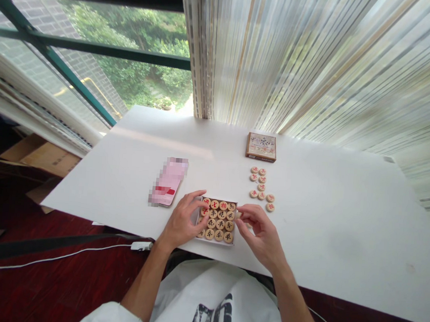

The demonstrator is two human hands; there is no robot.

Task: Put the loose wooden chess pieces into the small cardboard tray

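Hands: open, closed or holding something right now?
Left hand: curled over the box, left side; grip unclear.
Right hand: apparently pinching a piece.

Tray pieces (pixel 220 224) coloured pale tan, marked with black characters, few with red. Tray (pixel 216 243) rimmed in white. Loose pieces (pixel 261 187) tan, marked in red. Box (pixel 261 146) edged in brown, pale top patterned with black script. Phone screen (pixel 169 180) tinted pink, banded with red. White curtain (pixel 252 60) striped grey and tan. White shirt (pixel 174 297) printed in black. Floor (pixel 40 296) coloured dark red.

phone (pixel 172 180): pixelated | left-column discs (pixel 201 234): partly behind left hand (pixel 182 221) | curtain (pixel 267 61): cropped at right
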